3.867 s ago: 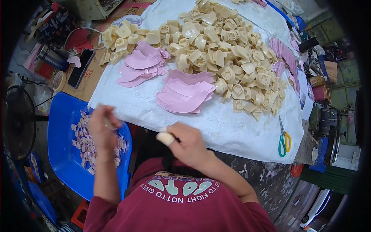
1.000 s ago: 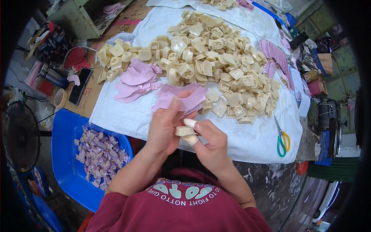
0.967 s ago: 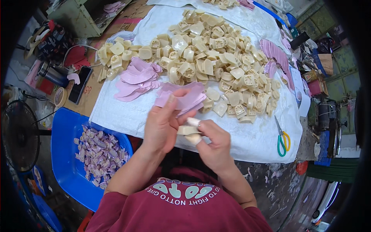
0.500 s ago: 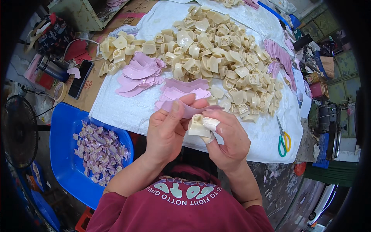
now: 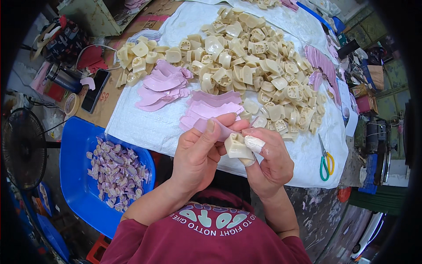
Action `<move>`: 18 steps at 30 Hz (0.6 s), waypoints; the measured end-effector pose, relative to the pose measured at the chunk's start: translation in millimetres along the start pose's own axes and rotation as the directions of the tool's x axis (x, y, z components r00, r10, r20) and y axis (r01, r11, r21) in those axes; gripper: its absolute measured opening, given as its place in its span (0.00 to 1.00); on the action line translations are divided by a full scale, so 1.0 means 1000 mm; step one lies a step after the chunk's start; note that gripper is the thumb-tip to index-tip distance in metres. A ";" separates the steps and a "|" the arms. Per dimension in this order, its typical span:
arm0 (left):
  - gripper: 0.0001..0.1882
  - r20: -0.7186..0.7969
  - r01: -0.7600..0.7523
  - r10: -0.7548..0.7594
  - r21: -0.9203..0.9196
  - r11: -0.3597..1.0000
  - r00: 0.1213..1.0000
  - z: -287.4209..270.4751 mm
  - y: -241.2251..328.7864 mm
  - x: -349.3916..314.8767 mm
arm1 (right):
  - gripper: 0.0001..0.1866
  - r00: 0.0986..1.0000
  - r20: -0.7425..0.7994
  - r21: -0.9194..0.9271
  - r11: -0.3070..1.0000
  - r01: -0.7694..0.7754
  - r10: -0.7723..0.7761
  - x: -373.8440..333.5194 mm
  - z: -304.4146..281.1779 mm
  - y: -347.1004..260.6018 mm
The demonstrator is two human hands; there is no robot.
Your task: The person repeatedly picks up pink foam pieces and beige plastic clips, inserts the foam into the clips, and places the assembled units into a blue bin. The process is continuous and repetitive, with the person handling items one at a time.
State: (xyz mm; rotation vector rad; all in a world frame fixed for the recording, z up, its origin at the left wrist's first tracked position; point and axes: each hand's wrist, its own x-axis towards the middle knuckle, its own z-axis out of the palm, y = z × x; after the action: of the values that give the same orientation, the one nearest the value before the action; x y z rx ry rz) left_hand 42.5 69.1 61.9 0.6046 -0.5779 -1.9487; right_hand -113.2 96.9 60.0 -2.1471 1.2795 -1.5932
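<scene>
My left hand [image 5: 195, 154] pinches a curved pink leather-like strip [image 5: 223, 130] between thumb and fingers. In my right hand [image 5: 273, 163] is a cream plastic shoe heel [image 5: 239, 148], tilted, with its hollow ribbed end upward. The strip's right end meets the heel's top edge; whether it sticks there I cannot tell. White wrapping [image 5: 253, 144] covers a fingertip of my right hand. Just beyond my hands lie overlapping pink strips [image 5: 211, 105] and a looser pile of pink strips [image 5: 162, 86]. Behind them spreads a large heap of cream heels [image 5: 250, 57].
A white cloth [image 5: 132, 132] covers the table. Scissors [image 5: 326, 167] with green and yellow handles lie at its right. To the left, a blue tub [image 5: 72, 176] holds pink-covered heels [image 5: 116, 174]. A phone [image 5: 95, 91], tape roll [image 5: 71, 104] and fan [image 5: 23, 149] stand farther left.
Both hands have shifted slightly right and toward me. The heel has tilted, and the strip's right end, which stretched over the heel before, is now largely hidden at its top edge.
</scene>
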 end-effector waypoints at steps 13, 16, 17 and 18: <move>0.13 0.006 -0.028 0.027 0.307 0.951 1.000 -0.025 0.002 0.005 | 0.14 0.984 0.177 -0.329 0.941 0.077 -0.018 0.016 -0.009 -0.002; 0.14 -0.031 0.069 -0.063 0.291 0.954 0.998 -0.024 0.003 0.002 | 0.14 0.969 0.243 -0.366 0.929 0.055 0.039 0.018 -0.009 -0.005; 0.14 -0.042 0.088 -0.080 0.270 0.959 0.996 -0.025 0.001 0.001 | 0.14 0.963 0.263 -0.371 0.928 0.041 0.062 0.018 -0.010 -0.006; 0.15 -0.051 0.106 -0.096 0.249 0.963 0.994 -0.025 0.000 0.001 | 0.14 0.955 0.283 -0.376 0.926 0.029 0.085 0.019 -0.010 -0.006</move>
State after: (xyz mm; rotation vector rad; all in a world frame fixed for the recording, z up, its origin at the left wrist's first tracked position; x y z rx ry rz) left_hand 58.2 65.1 42.5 0.8437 -0.7911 -1.9685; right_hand -117.1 90.4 80.6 -2.4529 1.6038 -1.0184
